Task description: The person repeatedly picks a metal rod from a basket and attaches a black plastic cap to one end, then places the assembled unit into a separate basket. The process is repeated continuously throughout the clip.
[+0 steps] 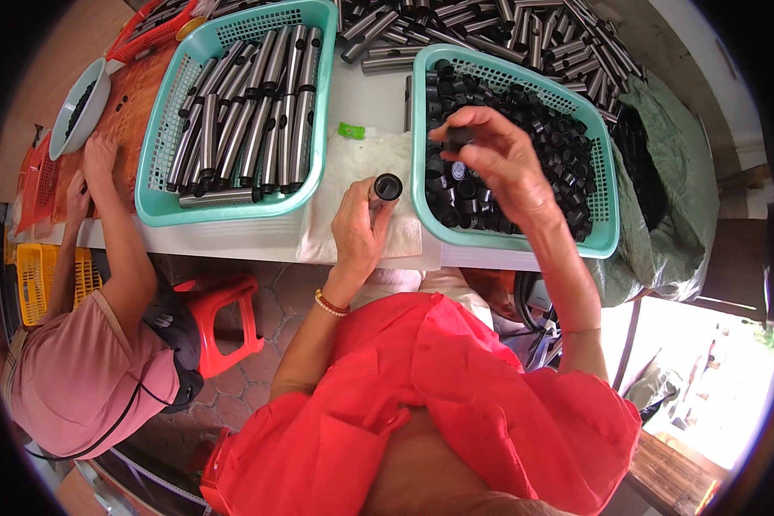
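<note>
My left hand grips an upright metal tube with a black cap on its top end, held over a white cloth. My right hand hovers above the teal basket full of black caps and pinches one black cap between thumb and fingers. The other teal basket to the left holds several capped metal tubes laid side by side.
A loose pile of uncapped metal tubes lies at the table's far side. A co-worker in pink sits at the left, hands on the table near a grey bowl. A red stool stands below; a green sack bulges at right.
</note>
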{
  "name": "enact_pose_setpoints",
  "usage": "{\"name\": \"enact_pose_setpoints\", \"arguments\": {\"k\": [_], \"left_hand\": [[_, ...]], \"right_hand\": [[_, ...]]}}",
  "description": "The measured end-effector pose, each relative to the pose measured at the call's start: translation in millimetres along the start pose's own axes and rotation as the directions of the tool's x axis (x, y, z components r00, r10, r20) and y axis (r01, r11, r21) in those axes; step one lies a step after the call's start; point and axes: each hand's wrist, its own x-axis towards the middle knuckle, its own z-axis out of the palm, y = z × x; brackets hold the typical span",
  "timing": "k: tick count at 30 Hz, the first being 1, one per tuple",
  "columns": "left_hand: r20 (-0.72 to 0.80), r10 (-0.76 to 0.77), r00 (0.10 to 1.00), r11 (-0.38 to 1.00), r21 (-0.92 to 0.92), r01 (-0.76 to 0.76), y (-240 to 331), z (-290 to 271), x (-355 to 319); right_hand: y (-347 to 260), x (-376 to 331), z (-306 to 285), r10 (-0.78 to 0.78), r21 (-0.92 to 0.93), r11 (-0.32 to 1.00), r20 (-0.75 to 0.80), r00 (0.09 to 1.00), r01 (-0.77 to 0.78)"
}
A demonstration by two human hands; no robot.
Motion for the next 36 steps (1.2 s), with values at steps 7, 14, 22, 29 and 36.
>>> {"name": "enact_pose_setpoints", "arguments": {"k": [7,14,22,29,36], "left_hand": [[0.041,-0.03,0.999,0.997,0.077,0.027,10,-6,7],[-0.008,0.027,1.0,0.999,0.02,-0.026,7,-5,7],[0.049,0.015,0.999,0.997,0.08,-0.019,4,-9,5],[0.058,0.01,0.998,0.997,0.08,-0.015,3,-7,5],[-0.001,0.073,0.997,0.995,0.061,-0.073,3,-7,8]], "right_hand": [[13,3,36,0.013,-0.158,0.987,0.163,0.987,0.013],[22,5,42,-0.102,-0.338,0.927,0.193,0.976,0.164],[-5,3,48,-0.172,-0.663,0.674,0.287,0.942,0.325],[-15,1,53,-0.096,-0.828,0.39,0.399,0.912,0.403],[-26,15,51,-0.082,-0.721,0.281,0.64,0.764,0.633]]}}
